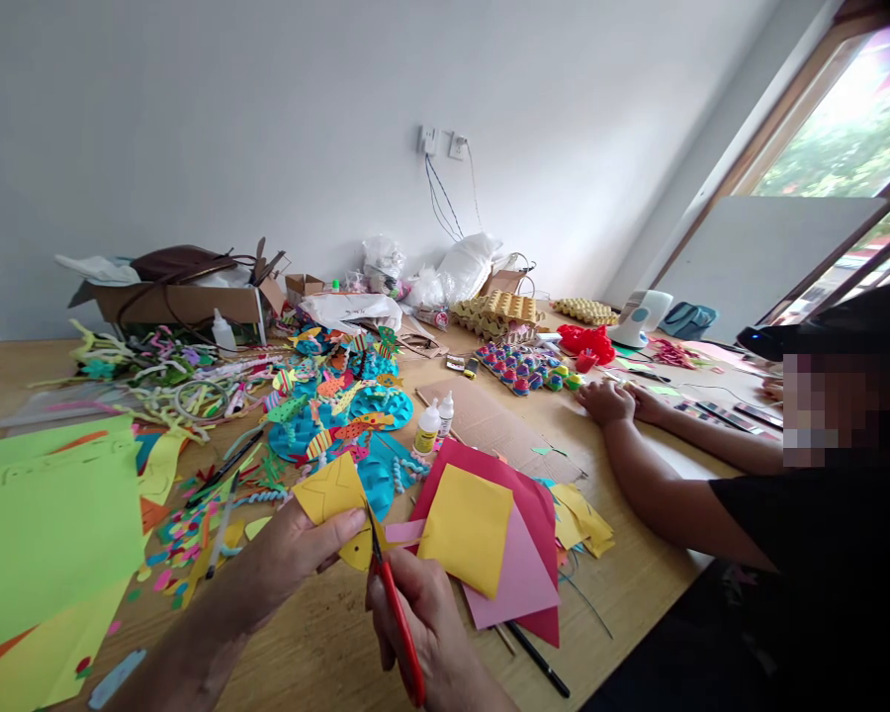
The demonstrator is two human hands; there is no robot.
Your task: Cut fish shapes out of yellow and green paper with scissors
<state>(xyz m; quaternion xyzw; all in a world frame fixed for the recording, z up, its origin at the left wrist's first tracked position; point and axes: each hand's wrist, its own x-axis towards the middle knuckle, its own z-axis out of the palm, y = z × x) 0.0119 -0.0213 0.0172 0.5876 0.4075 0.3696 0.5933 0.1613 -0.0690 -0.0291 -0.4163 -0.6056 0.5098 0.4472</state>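
My left hand pinches a piece of yellow paper with pencil lines drawn on it. A rounded part with a dark dot hangs at its lower end. My right hand is closed round red-handled scissors, whose blades meet the paper's right edge. Just right of the blades lies a stack of sheets: a yellow sheet on top, then a pink sheet and a red sheet. Behind my left hand are blue egg-carton pieces with colourful paper fish on them.
Green paper sheets cover the left side, beside scattered confetti and a pen. Glue bottles stand ahead on cardboard. A co-worker's arms rest at the right. Egg trays and a full cardboard box line the wall.
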